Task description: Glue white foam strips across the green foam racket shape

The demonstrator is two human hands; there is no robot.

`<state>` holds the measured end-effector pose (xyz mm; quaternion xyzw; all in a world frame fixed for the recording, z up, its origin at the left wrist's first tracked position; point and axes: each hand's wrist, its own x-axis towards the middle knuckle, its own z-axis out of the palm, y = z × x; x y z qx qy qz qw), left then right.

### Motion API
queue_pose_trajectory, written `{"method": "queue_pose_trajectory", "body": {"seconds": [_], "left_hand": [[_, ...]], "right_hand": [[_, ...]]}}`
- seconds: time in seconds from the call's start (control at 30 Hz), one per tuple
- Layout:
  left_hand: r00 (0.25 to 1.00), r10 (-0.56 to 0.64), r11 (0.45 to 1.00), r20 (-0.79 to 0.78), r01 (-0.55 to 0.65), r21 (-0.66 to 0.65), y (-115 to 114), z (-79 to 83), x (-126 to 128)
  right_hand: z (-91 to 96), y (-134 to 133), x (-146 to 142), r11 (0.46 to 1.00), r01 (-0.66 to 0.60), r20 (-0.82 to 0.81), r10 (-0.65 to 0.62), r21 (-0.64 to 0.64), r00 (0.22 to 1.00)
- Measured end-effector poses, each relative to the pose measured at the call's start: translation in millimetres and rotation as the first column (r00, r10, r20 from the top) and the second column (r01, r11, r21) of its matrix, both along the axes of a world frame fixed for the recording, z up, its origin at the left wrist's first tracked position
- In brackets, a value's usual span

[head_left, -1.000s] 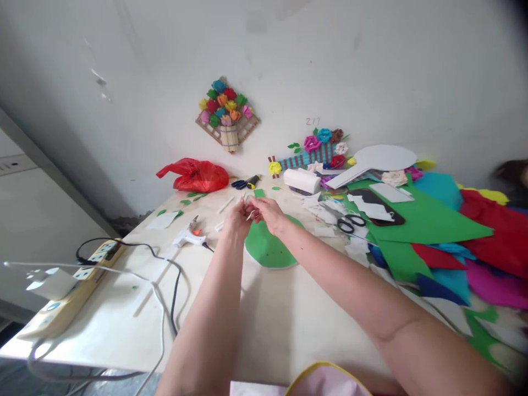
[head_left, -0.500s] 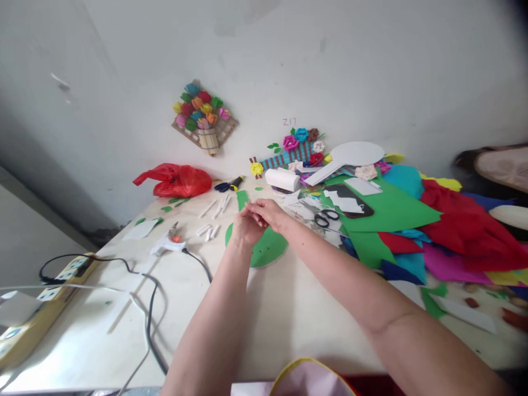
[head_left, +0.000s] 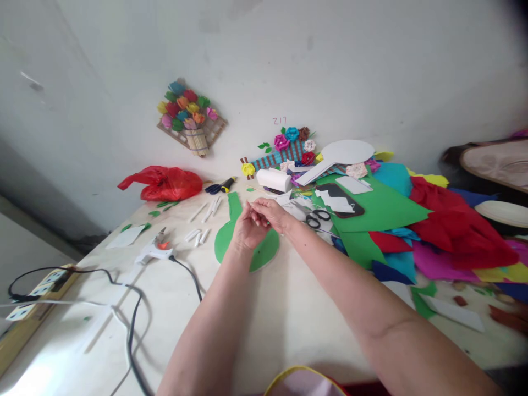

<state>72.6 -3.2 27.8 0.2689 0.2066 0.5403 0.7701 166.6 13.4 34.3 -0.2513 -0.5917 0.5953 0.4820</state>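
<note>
My left hand (head_left: 247, 230) and my right hand (head_left: 271, 213) meet at the fingertips, both with curled, pinched fingers. Whatever lies between them is too small or hidden to make out. Beneath them is a green rounded cutout (head_left: 225, 246) with a narrow neck, flat on the table and partly covered by my hands. Short white rolled sticks (head_left: 198, 236) and longer white sticks (head_left: 212, 208) lie left of it. Farther left rests a white glue gun (head_left: 153, 251) with a dark cord. Black-handled scissors (head_left: 317, 219) lie among white paper scraps to the right.
A red plastic bag (head_left: 171, 184) and yellow-black pliers (head_left: 226, 185) lie at the back. Coloured sheets (head_left: 457, 225) pile up on the right, near a dark phone (head_left: 355, 208). Cords run to a power strip (head_left: 41, 294) at left. Paper flowers (head_left: 185, 107) hang on the wall.
The whole view has shifted, so the table's things appear farther left. My hands stay pinched together over the green cutout, with more of its left side showing.
</note>
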Motion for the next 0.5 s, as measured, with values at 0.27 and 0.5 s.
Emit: {"method": "queue_pose_trajectory", "body": {"seconds": [0.27,0.5], "left_hand": [[0.999,-0.022,1.0,-0.028,0.022,0.013,2,0.3,4],[0.897,0.397,0.918,-0.195,-0.39,0.077,11,-5.7,2]], "right_hand": [[4.5,8,3,0.911,0.409,0.085,-0.404,-0.045,0.911],[-4.2,29,25,0.66,0.732,0.299,-0.742,0.167,0.6]]}}
